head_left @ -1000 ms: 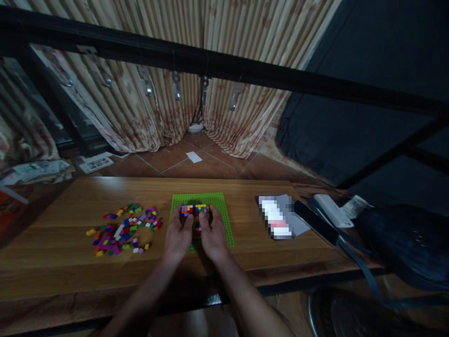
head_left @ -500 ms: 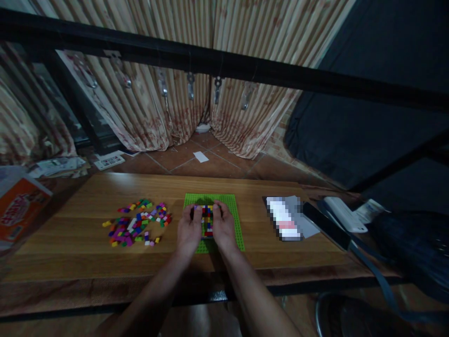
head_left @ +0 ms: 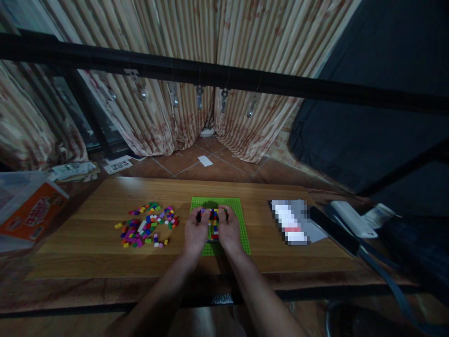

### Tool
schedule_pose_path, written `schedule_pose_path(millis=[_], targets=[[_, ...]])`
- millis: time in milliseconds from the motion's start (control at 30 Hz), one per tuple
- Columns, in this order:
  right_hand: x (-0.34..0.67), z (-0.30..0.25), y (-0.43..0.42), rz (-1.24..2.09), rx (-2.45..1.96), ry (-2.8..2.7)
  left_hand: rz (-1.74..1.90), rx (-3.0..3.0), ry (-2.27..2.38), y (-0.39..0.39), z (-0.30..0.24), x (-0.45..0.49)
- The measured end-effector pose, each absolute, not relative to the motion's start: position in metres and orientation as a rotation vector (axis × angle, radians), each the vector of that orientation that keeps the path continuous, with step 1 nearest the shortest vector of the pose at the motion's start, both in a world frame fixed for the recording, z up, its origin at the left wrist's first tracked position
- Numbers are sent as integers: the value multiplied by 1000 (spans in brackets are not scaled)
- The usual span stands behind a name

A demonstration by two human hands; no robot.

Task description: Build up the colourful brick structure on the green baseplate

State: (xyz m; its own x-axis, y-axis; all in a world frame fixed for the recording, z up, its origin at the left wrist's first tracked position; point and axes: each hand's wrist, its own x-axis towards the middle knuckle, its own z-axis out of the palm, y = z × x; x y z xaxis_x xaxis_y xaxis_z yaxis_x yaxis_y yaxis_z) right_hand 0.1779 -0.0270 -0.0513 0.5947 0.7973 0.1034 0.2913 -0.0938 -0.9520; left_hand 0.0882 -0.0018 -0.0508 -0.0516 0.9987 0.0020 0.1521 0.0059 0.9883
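Both of my hands are closed around a small structure of colourful toy bricks over a green baseplate. My left hand grips its left side, thumb on top. On the opposite side, my right hand holds it the same way. Red, yellow, blue and white bricks show in the gap between the thumbs; the outer sides are hidden by my fingers. I cannot tell whether the structure is fixed to the baseplate. Left of the plate lies a loose pile of small bricks in many colours.
The wooden table carries a blurred-out sheet or screen and a dark phone-like slab at right, beside a white device. An orange and clear bag stands at left. A dark bar with hanging clips crosses above.
The whole view has shifted slightly, so everything appears a little further right and lower. Both hands keep their hold on the brick structure, with hardly any movement relative to the baseplate.
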Motion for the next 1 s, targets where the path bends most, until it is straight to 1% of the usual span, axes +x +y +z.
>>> schedule_pose_path(millis=[267, 667, 867, 1000], targets=[[180, -57, -26, 659, -1564, -793, 1196, 921, 1240, -6, -42, 84], [183, -61, -26, 673, -1529, -790, 1234, 1107, 1287, -3, -55, 86], [186, -63, -31, 754, -1503, -764, 1169, 993, 1126, -6, -52, 81], [192, -61, -33, 736, -1532, -773, 1225, 1046, 1113, -5, -41, 71]])
